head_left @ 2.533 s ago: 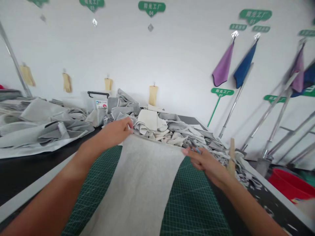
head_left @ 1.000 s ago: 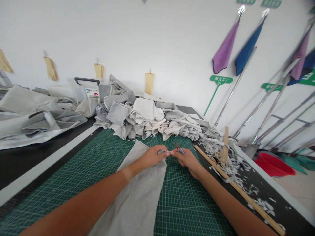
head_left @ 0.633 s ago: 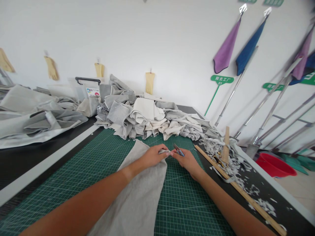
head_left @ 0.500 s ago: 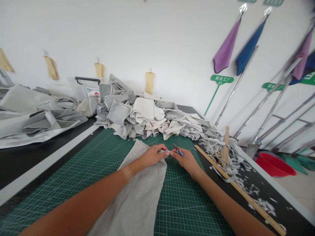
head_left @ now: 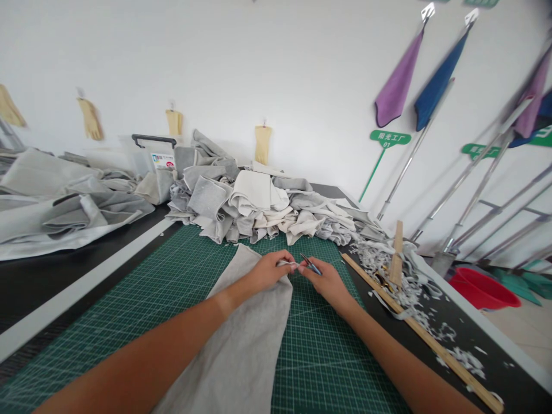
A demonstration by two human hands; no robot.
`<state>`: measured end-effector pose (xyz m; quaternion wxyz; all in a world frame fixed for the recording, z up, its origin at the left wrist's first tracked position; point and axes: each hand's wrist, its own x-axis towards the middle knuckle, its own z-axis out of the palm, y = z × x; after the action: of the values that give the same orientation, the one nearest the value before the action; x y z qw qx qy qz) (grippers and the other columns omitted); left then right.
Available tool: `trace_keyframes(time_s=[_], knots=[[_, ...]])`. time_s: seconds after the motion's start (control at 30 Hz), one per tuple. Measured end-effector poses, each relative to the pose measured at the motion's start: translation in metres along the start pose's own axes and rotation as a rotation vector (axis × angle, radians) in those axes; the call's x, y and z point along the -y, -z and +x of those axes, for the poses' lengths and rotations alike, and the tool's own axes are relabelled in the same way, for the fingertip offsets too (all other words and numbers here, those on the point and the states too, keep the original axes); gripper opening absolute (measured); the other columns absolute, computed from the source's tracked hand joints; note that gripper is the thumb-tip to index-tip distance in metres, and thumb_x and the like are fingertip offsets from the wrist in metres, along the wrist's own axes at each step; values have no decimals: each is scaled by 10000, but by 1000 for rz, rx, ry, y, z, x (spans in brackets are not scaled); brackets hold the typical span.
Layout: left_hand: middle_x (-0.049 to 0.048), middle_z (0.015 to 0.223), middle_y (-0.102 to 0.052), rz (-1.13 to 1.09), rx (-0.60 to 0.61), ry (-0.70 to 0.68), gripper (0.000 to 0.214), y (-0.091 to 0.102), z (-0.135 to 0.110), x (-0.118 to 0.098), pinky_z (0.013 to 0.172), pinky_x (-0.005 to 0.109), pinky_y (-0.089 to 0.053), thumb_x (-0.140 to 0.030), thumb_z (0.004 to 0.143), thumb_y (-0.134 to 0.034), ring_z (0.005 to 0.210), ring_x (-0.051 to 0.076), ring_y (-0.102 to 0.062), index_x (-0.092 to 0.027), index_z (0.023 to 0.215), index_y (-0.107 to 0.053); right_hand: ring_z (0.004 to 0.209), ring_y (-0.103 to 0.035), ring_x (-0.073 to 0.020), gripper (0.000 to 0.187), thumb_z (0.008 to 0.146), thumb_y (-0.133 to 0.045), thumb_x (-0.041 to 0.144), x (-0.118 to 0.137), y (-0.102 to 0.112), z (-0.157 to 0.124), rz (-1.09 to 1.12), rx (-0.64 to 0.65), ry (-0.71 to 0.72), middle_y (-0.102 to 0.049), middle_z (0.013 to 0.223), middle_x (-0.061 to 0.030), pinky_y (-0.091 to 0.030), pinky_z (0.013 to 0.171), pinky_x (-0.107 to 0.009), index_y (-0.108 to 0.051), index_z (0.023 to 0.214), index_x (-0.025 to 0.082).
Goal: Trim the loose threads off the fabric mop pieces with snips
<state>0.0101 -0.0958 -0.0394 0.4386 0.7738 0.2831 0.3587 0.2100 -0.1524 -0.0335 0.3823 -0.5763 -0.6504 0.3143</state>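
- Lower centre of frame: a soft grey felt-like cloth panel (head_left: 233, 351) lies flat on a green gridded cutting mat (head_left: 332, 368), its narrow end up at the hands.
- Handling: panel looks light and limp, will fold and drape. Best pinched along an edge, or lifted with both hands to keep it from sagging.
- Left hand (head_left: 269, 271): fingers closed in a pinch on a thin pale strip (head_left: 287, 263), just above the panel's upper right edge. Strip too small to tell cloth from metal.
- Right hand (head_left: 325, 282): fingers closed on small blue-handled snips (head_left: 311, 265), tips just beside the strip.
- Right of mat: a long wooden ruler (head_left: 425, 339) and a heap of pale cloth scraps (head_left: 388, 259) lie on the black table.
- Far edge of mat: a heap of folded grey and cream cloth (head_left: 254, 207) sits in the way of anything pushed forward.
- Upper left: a clear plastic bin with a black handle (head_left: 146, 155) stands behind more grey cloth (head_left: 64, 201).
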Motion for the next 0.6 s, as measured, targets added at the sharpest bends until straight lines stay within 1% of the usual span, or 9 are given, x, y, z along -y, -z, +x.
trace_keyframes(time_s=[0.07, 0.13, 0.37, 0.43, 0.6], knots=[[34, 903, -698, -35, 2, 0, 268, 2, 1, 0, 812, 264, -472, -415, 887, -575, 869, 172, -631, -168, 953, -654, 478, -379, -118, 283, 893, -582, 492, 1, 1, 0, 51, 27, -39, -413, 504, 52, -289, 492, -237, -661, 896, 220], [41, 902, -704, -58, 1, 4, 285, 3, 1, -1, 833, 275, -472, -425, 892, -569, 876, 177, -635, -164, 967, -659, 472, -371, -112, 284, 891, -586, 496, 2, 1, -1, 84, 38, -54, -405, 509, 56, -283, 483, -234, -651, 900, 220], [49, 929, -703, -98, -12, 15, 285, 4, 2, -7, 874, 284, -469, -411, 894, -571, 918, 187, -632, -162, 993, -669, 506, -317, -103, 326, 888, -570, 533, 6, -4, -4, 174, 60, -51, -368, 569, 52, -240, 464, -221, -640, 877, 216], [50, 931, -699, -116, -12, 14, 285, 4, 1, -11, 876, 282, -468, -409, 902, -559, 913, 184, -630, -161, 992, -668, 525, -313, -105, 357, 892, -550, 562, 8, -6, -7, 205, 74, -54, -370, 596, 45, -235, 466, -218, -638, 882, 216], [44, 871, -682, -123, -19, 40, 296, 3, 0, -16, 838, 273, -467, -423, 899, -558, 862, 177, -613, -156, 964, -666, 533, -258, -111, 428, 896, -493, 632, 10, -8, -11, 284, 95, -88, -301, 604, 52, -211, 470, -226, -579, 827, 219]])
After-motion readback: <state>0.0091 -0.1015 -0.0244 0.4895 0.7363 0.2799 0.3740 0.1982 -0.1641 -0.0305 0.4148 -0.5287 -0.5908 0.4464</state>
